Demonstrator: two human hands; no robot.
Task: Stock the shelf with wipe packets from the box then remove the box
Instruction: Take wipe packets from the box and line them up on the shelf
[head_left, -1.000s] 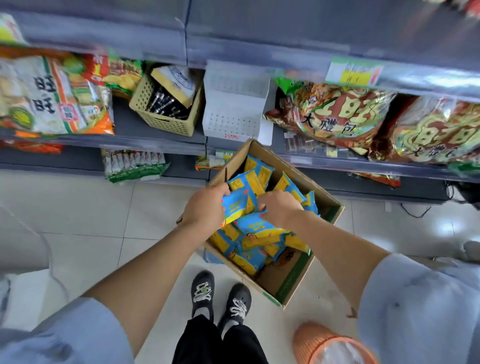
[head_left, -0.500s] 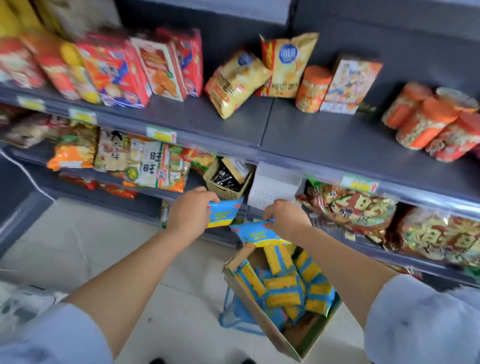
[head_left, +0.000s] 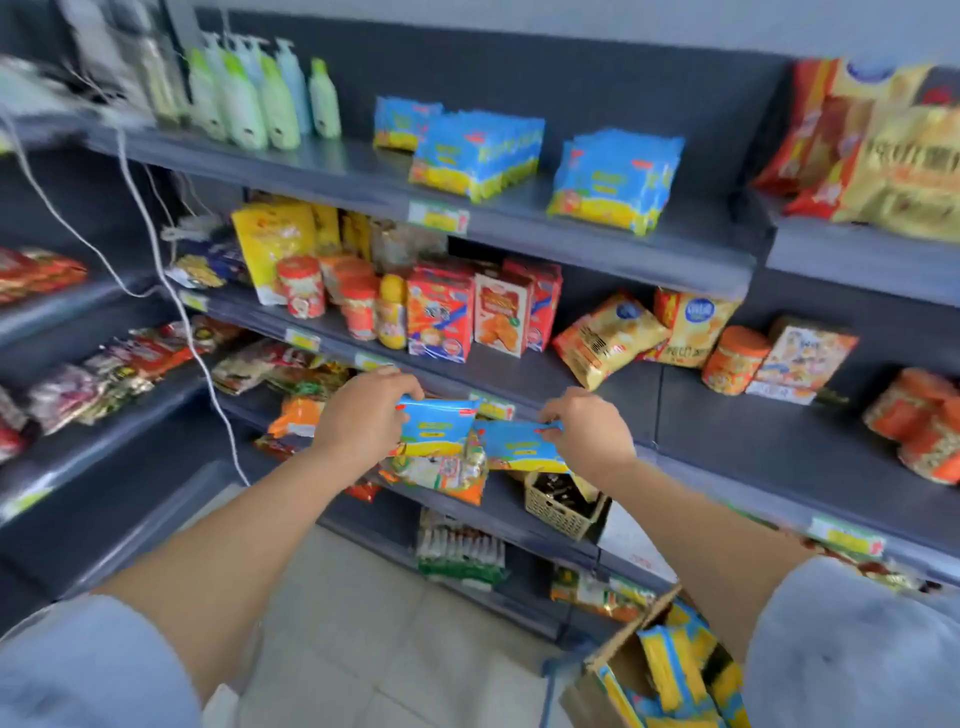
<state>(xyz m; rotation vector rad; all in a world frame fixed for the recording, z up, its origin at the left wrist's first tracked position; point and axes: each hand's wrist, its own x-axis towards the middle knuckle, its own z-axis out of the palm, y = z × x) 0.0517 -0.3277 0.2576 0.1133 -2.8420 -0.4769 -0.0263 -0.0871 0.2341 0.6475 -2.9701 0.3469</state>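
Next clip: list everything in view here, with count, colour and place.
wipe packet stacks: three, blue and yellow, top shelf
held wipe packets: two, blue and yellow, one per hand
box: one, brown cardboard, floor at lower right, packets inside
pump bottles: several, pale green, top shelf left
snack cartons: about three, red, second shelf
basket: one, beige, lower shelf
cords: two, white, hanging at left
left hand: one, pinches a packet
right hand: one, pinches the other packet

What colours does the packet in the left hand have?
The packet is blue with a yellow lower part; head view.
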